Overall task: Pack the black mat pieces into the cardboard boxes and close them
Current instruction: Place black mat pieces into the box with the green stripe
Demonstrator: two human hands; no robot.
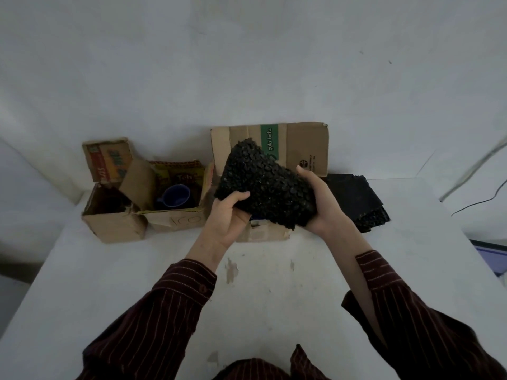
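Note:
I hold a knobbly black mat piece (pixel 263 185) in both hands, bent and tilted over the large cardboard box (pixel 301 149), whose back flap stands up with a green label. My left hand (pixel 227 215) grips its lower left corner; my right hand (pixel 321 204) cups its right edge from beneath. The box's front wall (pixel 263 233) shows below the mat; its inside is hidden. More black mat pieces (pixel 359 201) lie stacked on the table to the right of the box.
Two smaller open cardboard boxes stand to the left: the far-left box (pixel 109 215) with raised flaps, and the middle box (pixel 178 218) holding a blue mug (pixel 175 197). The white table (pixel 260 283) abuts a white wall. Cables (pixel 482 198) hang at the right.

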